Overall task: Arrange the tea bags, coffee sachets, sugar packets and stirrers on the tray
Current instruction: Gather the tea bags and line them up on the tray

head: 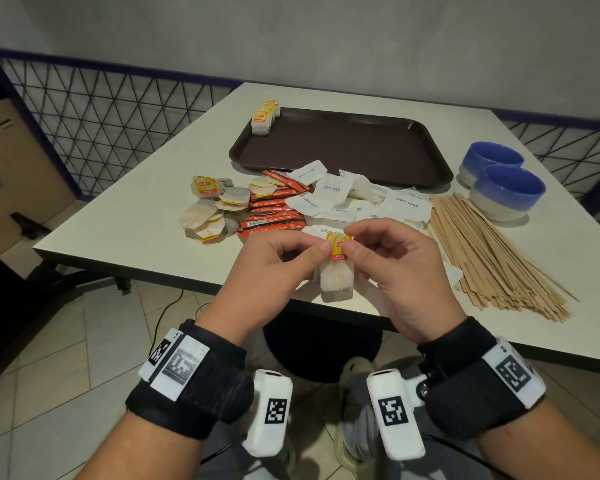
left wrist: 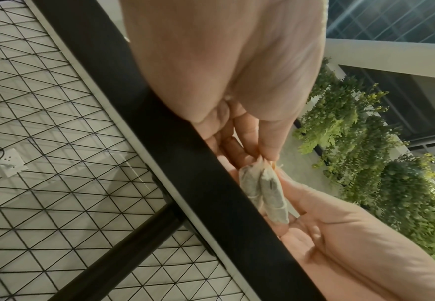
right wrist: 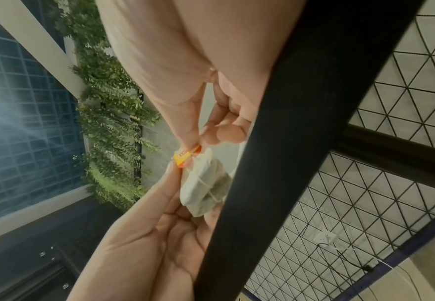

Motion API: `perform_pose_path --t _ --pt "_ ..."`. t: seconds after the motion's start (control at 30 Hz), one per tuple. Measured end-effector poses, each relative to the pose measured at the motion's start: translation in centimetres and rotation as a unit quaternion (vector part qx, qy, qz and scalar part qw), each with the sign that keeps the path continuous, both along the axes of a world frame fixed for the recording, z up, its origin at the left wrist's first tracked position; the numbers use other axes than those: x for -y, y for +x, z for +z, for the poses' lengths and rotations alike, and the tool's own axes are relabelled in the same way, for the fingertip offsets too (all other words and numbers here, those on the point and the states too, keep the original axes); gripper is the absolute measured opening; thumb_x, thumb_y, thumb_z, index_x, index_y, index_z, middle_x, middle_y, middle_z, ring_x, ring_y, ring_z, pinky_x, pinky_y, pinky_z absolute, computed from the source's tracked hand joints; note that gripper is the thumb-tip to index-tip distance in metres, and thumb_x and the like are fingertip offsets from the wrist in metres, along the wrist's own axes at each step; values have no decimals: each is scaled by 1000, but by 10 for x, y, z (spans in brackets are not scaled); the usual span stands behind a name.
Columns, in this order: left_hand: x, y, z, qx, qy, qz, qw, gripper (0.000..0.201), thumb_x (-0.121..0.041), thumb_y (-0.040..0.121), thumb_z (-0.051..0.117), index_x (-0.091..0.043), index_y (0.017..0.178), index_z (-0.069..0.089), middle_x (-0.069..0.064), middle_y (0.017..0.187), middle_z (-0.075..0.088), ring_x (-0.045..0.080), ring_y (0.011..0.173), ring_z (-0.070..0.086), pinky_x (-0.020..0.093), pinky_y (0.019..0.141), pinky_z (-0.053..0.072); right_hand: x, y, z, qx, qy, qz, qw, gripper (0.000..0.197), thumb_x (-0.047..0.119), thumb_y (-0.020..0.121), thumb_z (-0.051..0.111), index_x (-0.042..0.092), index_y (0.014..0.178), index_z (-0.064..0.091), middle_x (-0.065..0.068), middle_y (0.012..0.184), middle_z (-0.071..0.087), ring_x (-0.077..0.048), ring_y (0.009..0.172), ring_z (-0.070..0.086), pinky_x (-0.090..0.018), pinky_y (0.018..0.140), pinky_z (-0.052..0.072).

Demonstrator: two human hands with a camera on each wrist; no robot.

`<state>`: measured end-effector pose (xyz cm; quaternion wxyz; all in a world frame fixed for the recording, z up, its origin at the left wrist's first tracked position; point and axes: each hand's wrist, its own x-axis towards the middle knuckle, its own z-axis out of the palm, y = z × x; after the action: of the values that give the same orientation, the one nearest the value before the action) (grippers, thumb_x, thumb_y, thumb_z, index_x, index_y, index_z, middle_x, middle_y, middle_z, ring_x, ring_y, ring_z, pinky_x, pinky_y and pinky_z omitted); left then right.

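Observation:
Both hands hold one tea bag (head: 337, 277) just above the table's near edge. My left hand (head: 321, 245) pinches its top beside the yellow tag (head: 338, 244), and my right hand (head: 351, 243) pinches the tag from the other side. The left wrist view shows the tea bag (left wrist: 269, 189) hanging from my left hand (left wrist: 266, 157). The right wrist view shows my right hand (right wrist: 193, 146) on the tag (right wrist: 184, 157). A brown tray (head: 343, 147) lies further back, with a row of tea bags (head: 265, 116) standing in its far left corner.
In front of the tray lie loose tea bags (head: 210, 211), orange coffee sachets (head: 274, 211) and white sugar packets (head: 364, 199). Wooden stirrers (head: 492, 251) fan out on the right. Two blue bowls (head: 501, 180) stand at the right of the tray.

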<state>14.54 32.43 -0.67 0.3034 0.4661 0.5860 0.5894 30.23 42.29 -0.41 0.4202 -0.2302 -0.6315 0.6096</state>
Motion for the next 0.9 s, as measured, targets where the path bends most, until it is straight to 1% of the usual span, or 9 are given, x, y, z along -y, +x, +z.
perform_pose_path --t 0.13,0.27,0.37,0.5,0.6,0.67,0.77,0.83,0.9 --pt "1 1 0 4 5 -12 1000 12 -23 93 73 -28 93 84 -4 92 80 17 91 73 46 88 62 -1 -1 -1 -6 -22 1 1000 19 -7 86 71 3 103 73 -21 88 61 -21 77 57 -22 67 54" --pt "0 1 -1 4 9 -21 1000 13 -22 92 75 -31 92 84 0 93 80 23 93 75 50 90 62 -1 0 -1 -1 -24 1 1000 20 -5 85 73 5 103 74 -17 89 63 -19 78 58 -23 69 55" --pt "0 -1 -2 15 6 -8 1000 13 -20 93 74 -27 92 85 -2 92 80 18 90 73 50 88 62 -2 1 -1 8 -10 0 1000 22 7 84 77 10 105 75 -9 91 67 -14 80 60 -22 70 52" --pt "1 -1 -1 12 12 -16 1000 11 -22 94 73 -26 94 83 -3 93 80 18 91 73 46 86 61 -1 1 -1 24 1 26 999 26 22 81 75 5 100 76 -13 94 74 -17 83 66 -23 71 53" --pt "0 -1 -3 30 26 -9 999 11 -19 93 73 -25 98 80 -3 96 79 13 90 73 34 78 62 -1 0 -2 19 4 28 999 22 19 84 73 0 96 74 -13 89 73 -18 78 65 -24 66 51" --pt "-1 -2 -4 46 30 -3 998 17 -15 94 72 -21 109 77 -1 105 78 14 98 73 29 77 60 -2 0 -3 11 -10 22 1000 20 15 86 72 -2 98 72 -12 88 71 -19 79 64 -26 66 53" --pt "-2 -5 -6 31 31 -19 999 24 -13 98 68 -24 118 77 -4 115 78 16 110 72 36 88 60 -2 1 -1 11 -24 26 999 22 17 85 71 -1 99 71 -12 91 72 -20 82 66 -29 67 57" --pt "-2 -5 -6 18 26 -22 999 23 -13 99 67 -27 113 80 -5 113 79 19 111 72 46 96 59 -1 1 0 16 -25 24 999 26 20 82 72 1 99 71 -11 93 73 -20 83 67 -30 67 58" --pt "-1 -4 -6 15 24 -17 999 20 -15 97 69 -26 108 81 -4 108 80 20 107 73 51 97 59 -1 0 1 18 -33 18 999 24 19 83 72 1 100 71 -10 93 72 -20 84 67 -29 67 59"
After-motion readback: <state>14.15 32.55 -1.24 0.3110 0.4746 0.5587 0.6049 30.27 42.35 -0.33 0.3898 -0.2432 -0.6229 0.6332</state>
